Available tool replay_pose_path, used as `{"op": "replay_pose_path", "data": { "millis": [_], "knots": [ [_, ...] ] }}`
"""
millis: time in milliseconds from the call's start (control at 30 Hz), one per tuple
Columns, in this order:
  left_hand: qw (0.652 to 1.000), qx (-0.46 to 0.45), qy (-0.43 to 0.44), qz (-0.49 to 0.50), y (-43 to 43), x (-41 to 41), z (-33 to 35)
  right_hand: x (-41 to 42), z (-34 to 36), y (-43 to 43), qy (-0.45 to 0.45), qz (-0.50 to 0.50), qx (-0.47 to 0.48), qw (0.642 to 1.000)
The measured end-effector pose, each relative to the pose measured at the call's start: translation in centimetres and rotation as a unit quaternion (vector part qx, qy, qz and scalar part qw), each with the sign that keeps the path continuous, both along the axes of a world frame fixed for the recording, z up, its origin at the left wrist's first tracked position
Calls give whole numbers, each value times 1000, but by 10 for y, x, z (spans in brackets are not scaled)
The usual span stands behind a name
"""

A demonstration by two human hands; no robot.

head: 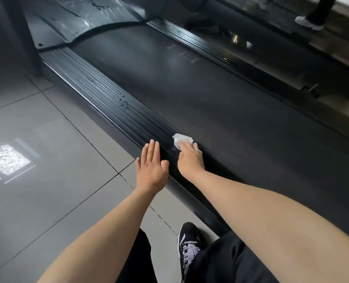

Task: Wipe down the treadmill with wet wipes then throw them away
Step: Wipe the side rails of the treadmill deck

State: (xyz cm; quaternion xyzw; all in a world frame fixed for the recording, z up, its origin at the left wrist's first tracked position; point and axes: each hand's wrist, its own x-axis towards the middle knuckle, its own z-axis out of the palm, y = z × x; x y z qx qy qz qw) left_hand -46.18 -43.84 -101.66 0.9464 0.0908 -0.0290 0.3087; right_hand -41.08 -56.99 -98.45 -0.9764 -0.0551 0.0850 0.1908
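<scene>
R hand (190, 160) on wet wipe (179, 138), pressing it onto treadmill belt (190, 88). Fingers laid fwd over the wipe, more or less straight, not wrapped round it. Wipe is white, crumpled into a small wad, thin and slightly translucent at the edges. Most of it is under the fingers; far end sticks out past the fingertips. Wipe pos: near-left edge of belt, just beside the ribbed side rail (100, 92), toward the near end of the deck.

L hand (152, 168) flat, palm down, fingers straight and together, thumb out to the side, holding nothing. Fingertips over outer edge of the rail; can't tell if touching or hovering.

Belt is dark, fine-textured, matte, w/ a faint logo further up. Rail is black and grooved, w/ wet streaks (122, 102) mid-length. Motor cover (77, 17) at the far end is glossy, w/ wet smears.

Grey tile floor (47, 180) left of the deck. Black sneaker (188, 244) w/ white laces by the near end.
</scene>
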Motion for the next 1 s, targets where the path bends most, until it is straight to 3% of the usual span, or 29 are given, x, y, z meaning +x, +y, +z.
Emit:
{"op": "replay_pose_path", "data": {
  "millis": [67, 167, 233, 400, 567, 733, 900, 1000],
  "knots": [
    [1000, 7, -1, 0, -1, -1, 0, -8, -7, -7, 26, -116, -54, 991],
    [1000, 9, -4, 2, -2, -2, -1, -11, -9, -8, 46, -193, -61, 978],
    [1000, 8, -1, 2, -1, -1, -1, 0, -7, -5, 29, -176, -56, 982],
    [1000, -1, 2, 4, -1, 0, -3, 22, -7, 2, 8, 0, -31, 1000],
    [1000, -22, 3, 9, -1, 1, -1, -9, -2, 2, -15, 117, 27, 993],
    [1000, 7, 4, -6, 4, -2, -1, -33, 5, -13, -9, 135, 29, 990],
    [1000, 17, 4, -9, 3, -5, 5, -22, -8, -22, -10, -34, -45, 998],
    [1000, 11, 2, -1, 1, -5, 6, -30, -2, -11, -34, -32, -16, 999]
  ]
}}
